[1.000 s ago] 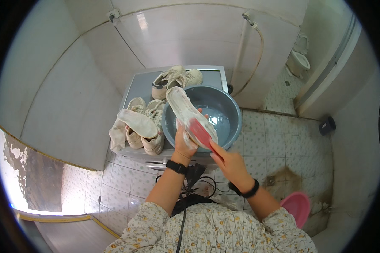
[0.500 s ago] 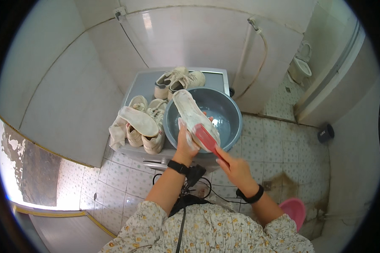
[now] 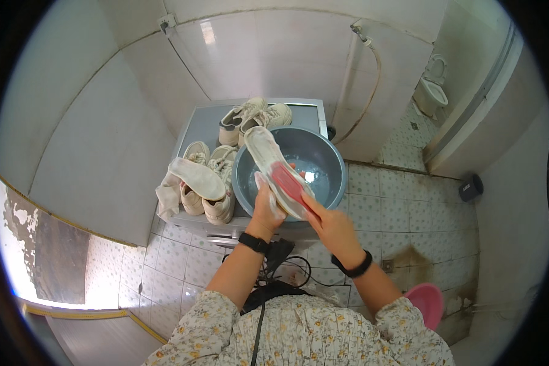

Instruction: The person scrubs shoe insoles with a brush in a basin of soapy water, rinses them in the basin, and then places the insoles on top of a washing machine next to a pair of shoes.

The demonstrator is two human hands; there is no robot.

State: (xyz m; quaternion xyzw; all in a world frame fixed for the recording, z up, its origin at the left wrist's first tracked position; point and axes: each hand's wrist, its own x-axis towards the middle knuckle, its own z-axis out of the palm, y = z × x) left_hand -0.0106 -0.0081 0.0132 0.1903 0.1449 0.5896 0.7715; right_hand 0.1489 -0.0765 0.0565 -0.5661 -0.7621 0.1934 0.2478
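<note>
A white insole (image 3: pixel 263 149), smeared with foam, is held over the blue-grey basin (image 3: pixel 333 157) by my left hand (image 3: pixel 267 207), whose fingers wrap round its edges. My right hand (image 3: pixel 335 232) is closed on the handle of a red scrub brush (image 3: pixel 288 181), pressed flat against the insole's middle. The bristles are hidden beneath the brush. Some water glints inside the basin. Left of it, another white insole (image 3: pixel 196 177) lies across a pair of cream sneakers (image 3: pixel 219 210). A second pair of sneakers (image 3: pixel 250 119) stands behind the basin.
Everything stands on a grey-topped washing machine (image 3: pixel 198 125). A pale cloth (image 3: pixel 168 196) hangs at its left corner. Black cables (image 3: pixel 299 268) dangle before me. A pink basin (image 3: pixel 426 305) is on the tiled floor at right, a dark bucket (image 3: pixel 470 188) by the wall. A hose (image 3: pixel 375 85) hangs from a tap.
My right hand has pushed the brush up along the insole, toward its far end. The left hand keeps its hold. The whole view has shifted slightly.
</note>
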